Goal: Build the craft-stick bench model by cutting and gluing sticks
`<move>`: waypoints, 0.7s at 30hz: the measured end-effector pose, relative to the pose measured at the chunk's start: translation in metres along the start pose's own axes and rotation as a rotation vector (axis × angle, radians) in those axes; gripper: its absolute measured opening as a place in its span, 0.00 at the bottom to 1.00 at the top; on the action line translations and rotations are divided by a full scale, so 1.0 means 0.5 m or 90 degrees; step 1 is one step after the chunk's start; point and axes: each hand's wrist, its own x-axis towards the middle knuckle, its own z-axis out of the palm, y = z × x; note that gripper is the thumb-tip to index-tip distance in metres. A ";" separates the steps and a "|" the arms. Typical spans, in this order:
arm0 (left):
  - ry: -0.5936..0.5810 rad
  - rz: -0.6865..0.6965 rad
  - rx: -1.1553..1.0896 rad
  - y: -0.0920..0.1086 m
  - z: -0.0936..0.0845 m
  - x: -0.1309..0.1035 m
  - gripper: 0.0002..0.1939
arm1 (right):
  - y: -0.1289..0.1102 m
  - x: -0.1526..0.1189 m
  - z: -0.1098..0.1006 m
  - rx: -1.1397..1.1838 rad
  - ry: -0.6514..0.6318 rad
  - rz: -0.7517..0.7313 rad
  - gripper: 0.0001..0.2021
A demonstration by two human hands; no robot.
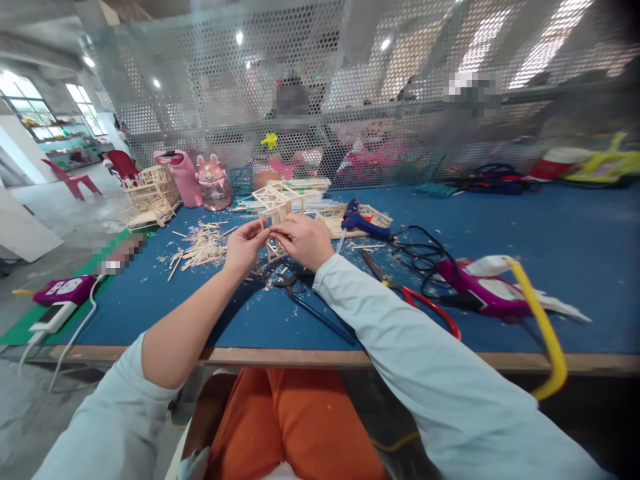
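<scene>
Both hands meet at a small frame of thin wooden sticks above the blue table. My left hand pinches its lower left part, thumb and fingers together. From the right, my right hand closes on the frame's lower middle, and its fingers partly hide the sticks. The two hands' fingertips nearly touch. Left of them lies a loose pile of short sticks. A blue glue gun rests to the right, against a flat stick frame. Pliers with dark blue handles lie just below my right hand.
Red-handled cutters, a black cable and a purple tool with a yellow strap lie right. Pink bottle, clear bottle and a stick model stand back left. Perforated metal screen rises behind.
</scene>
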 end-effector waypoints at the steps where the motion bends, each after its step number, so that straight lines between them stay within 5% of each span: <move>1: -0.004 -0.009 0.009 0.002 -0.003 0.001 0.20 | -0.001 0.000 0.000 -0.002 -0.003 0.000 0.11; 11: -0.092 -0.030 0.154 0.036 -0.029 0.004 0.17 | 0.001 0.000 -0.007 -0.025 0.007 0.029 0.11; 15: -0.072 -0.034 0.245 0.045 -0.044 0.008 0.12 | 0.004 0.002 0.001 -0.017 0.019 0.041 0.11; 21: -0.169 0.015 0.213 0.033 -0.031 0.020 0.19 | 0.008 0.002 0.011 0.047 0.068 0.064 0.09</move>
